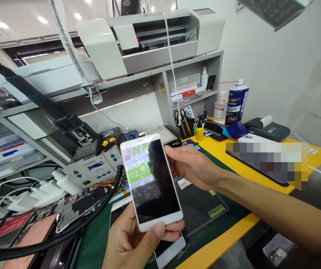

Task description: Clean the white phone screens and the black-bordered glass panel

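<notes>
A white-framed smartphone (pixel 160 194) is held up in the middle of the view, its dark glossy screen tilted toward me and full of reflections. My left hand (pixel 140 239) grips its bottom end, thumb on the lower front edge and fingers behind. At the upper right edge, my right hand (pixel 191 164) has its thumb against the side; its other fingers are partly hidden behind the phone. Beneath, a second white phone (pixel 173 251) lies on the green mat (pixel 93 239), mostly covered by my left hand and the held phone. Beside it lies a black perforated pad (pixel 202 205).
At left stand a grey soldering station (pixel 93 172), a black hose (pixel 93 218), white plugs (pixel 46 192) and loose phone parts (pixel 79 209). A spray can (pixel 237 102), a yellow bottle (pixel 199 131) and a card terminal (pixel 269 129) stand at the back right. Shelving (pixel 155 76) carries a large printer-like machine (pixel 160 52).
</notes>
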The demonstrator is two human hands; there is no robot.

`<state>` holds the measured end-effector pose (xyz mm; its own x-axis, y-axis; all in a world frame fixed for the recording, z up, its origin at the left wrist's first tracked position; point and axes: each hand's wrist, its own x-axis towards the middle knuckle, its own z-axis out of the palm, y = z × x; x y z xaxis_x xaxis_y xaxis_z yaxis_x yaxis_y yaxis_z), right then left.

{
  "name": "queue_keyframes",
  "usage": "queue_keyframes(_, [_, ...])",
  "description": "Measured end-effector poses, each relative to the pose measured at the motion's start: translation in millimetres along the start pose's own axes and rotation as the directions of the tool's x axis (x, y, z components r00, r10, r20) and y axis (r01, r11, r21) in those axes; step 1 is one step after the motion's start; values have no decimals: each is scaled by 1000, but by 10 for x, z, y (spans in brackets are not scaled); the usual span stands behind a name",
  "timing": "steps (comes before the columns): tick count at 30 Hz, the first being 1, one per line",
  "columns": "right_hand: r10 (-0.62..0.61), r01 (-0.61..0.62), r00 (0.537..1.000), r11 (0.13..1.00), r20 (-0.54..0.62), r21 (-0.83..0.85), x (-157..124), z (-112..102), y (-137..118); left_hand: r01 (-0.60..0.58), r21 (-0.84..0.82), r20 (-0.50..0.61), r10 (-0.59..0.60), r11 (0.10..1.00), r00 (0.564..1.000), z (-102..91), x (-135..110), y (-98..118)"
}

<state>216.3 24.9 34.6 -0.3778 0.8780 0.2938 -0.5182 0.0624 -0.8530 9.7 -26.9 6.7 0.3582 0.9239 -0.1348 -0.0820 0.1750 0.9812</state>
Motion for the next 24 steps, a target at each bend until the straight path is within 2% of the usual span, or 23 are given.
queue_keyframes(6, [10,-10,999,1000,36,-4,-4,87,121,-217,-61,-154,206,974,966,70,42,53])
queue_keyframes(11, [68,-67,997,997,39,-35,-12,157,208,-344,-102,-155,327,933,932,39,77,95])
queue_keyframes(19, [74,-74,994,997,81,1,-3,139,249,-364,-145,-130,347,920,929,-18,80,111])
queue_keyframes(24, [79,-77,995,997,66,-26,-18,122,258,-364,-142,-100,352,921,931,-52,90,105])
